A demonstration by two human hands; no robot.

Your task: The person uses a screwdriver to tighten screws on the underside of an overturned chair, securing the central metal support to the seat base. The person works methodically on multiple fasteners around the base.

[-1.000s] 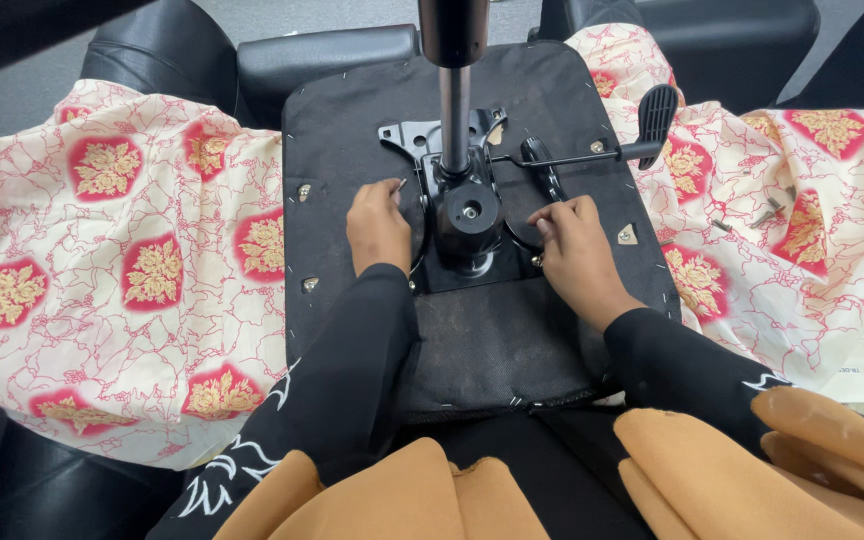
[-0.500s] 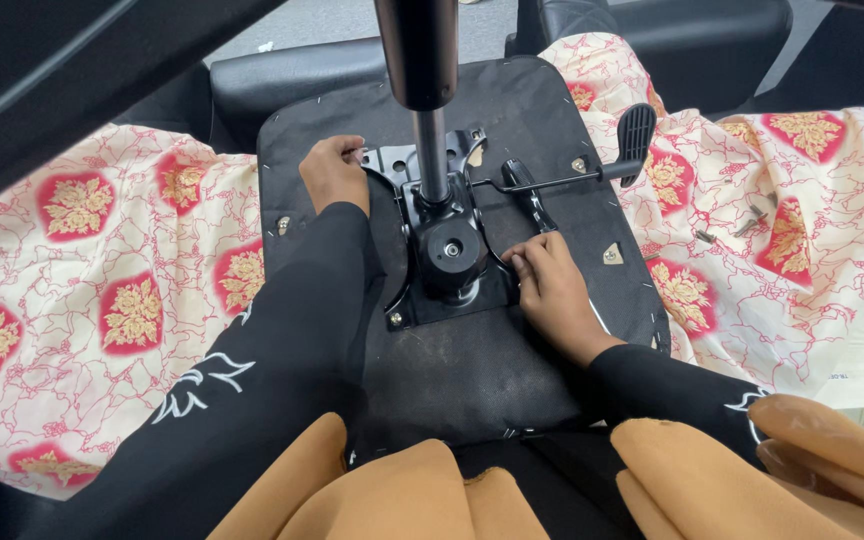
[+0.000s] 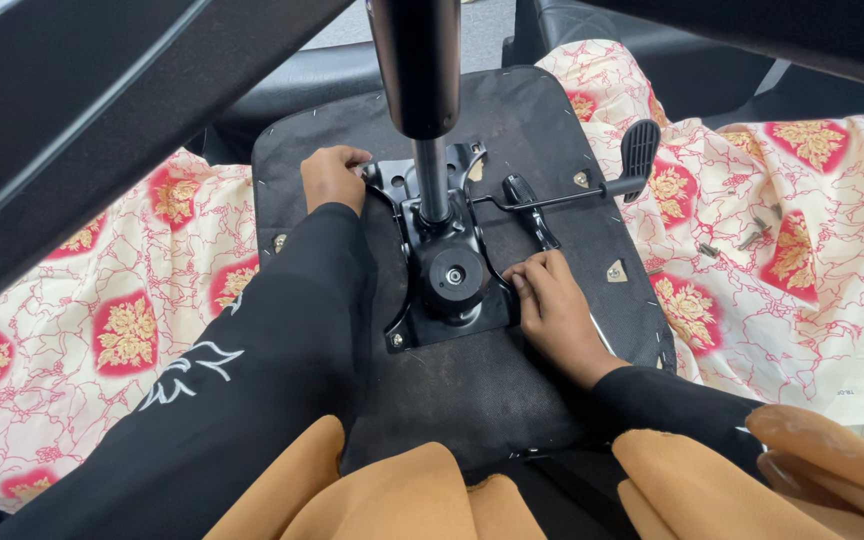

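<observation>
- An upturned chair seat (image 3: 512, 120), its underside covered in black fabric, is seen lying across a cream cloth with red and gold flower squares (image 3: 112, 300).
- A black metal mechanism plate (image 3: 447, 265) is set on the middle of the seat underside, with a round hub low on it.
- A dark gas cylinder (image 3: 417, 70) is seen rising from the plate towards the camera, its thinner rod entering the plate just above the hub.
- A thin lever rod ending in a black paddle handle (image 3: 639, 145) is seen reaching from the plate to the seat's right edge.
- The left hand (image 3: 332, 175) is laid on the plate's upper left corner, fingers curled over the edge; whether anything is pinched in that grip cannot be told.
- The right hand (image 3: 550, 300) is pressed against the plate's right edge near the hub, fingertips bunched together at the metal; what they pinch, if anything, cannot be told.
- Both arms are covered by black sleeves, the left one bearing a white pattern.
- A few small screws (image 3: 752, 238) are seen lying on the cloth to the right, well apart from the seat.
- Ochre fabric (image 3: 402, 495) is seen at the bottom edge.
</observation>
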